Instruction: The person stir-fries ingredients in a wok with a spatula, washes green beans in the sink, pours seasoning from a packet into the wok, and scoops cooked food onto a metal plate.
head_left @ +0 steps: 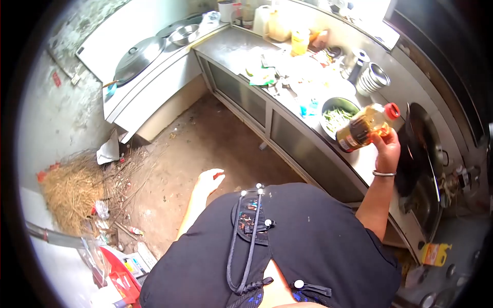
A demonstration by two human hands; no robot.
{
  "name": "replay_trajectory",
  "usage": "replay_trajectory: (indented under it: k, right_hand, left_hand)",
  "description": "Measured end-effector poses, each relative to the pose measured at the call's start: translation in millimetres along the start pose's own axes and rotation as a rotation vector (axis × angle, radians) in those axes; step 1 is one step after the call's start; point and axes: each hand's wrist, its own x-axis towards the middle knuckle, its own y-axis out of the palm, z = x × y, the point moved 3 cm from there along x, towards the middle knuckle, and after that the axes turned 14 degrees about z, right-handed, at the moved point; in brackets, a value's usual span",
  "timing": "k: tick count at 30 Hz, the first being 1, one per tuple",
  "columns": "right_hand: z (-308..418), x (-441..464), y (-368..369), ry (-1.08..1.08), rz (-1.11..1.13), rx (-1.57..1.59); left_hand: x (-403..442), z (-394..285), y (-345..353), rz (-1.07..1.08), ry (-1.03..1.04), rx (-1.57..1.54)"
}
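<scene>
Right hand [386, 150] curls round a red-capped, brown-labelled plastic bottle [360, 128], seemingly a carrying step; moving it needs a steady grip; left hand [208, 181] half-open, empty

Pictured along the kitchen wall, we see 1 counter [218, 45] with a grey top. On it we find 1 bowl [345, 102] of green vegetables [335, 119], 1 blue-and-white packet [308, 107] just beside, grey stacked cups [372, 79] and a green-and-white bag [263, 80]; glare obscures other items.
</scene>
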Motion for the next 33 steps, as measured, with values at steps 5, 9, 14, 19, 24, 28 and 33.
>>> replay_trajectory:
  k: [5,9,14,19,24,28,33]
  right_hand:
    - [-36.5,54.8,88.0,0.063,0.244,-0.028]
    - [-74.4,87.2,155.8,0.183,0.454,0.018]
    - [-102.4,127.3,228.3,0.230,0.634,0.256]
    - [-130.2,181.0,264.7,0.326,0.695,0.106]
    - [-180.0,249.4,281.8,0.274,0.716,0.035]
    - [-196.2,291.8,293.4,0.289,0.696,-0.043]
    - [-241.4,337.4,309.6,0.290,0.696,-0.049]
  left_hand:
    - [14.3,-44.6,-36.0,-0.086,-0.025,0.023]
    - [34.2,-81.3,-67.9,-0.090,-0.052,0.001]
    - [73.6,-92.5,-102.1,-0.121,-0.027,0.087]
    - [114.4,-65.2,-126.4,-0.072,-0.108,0.138]
    - [127.4,8.8,-140.4,-0.097,-0.282,0.007]
    - [109.2,44.4,-145.4,-0.162,-0.416,-0.106]
    - [93.8,109.6,-141.3,-0.210,-0.526,-0.456]
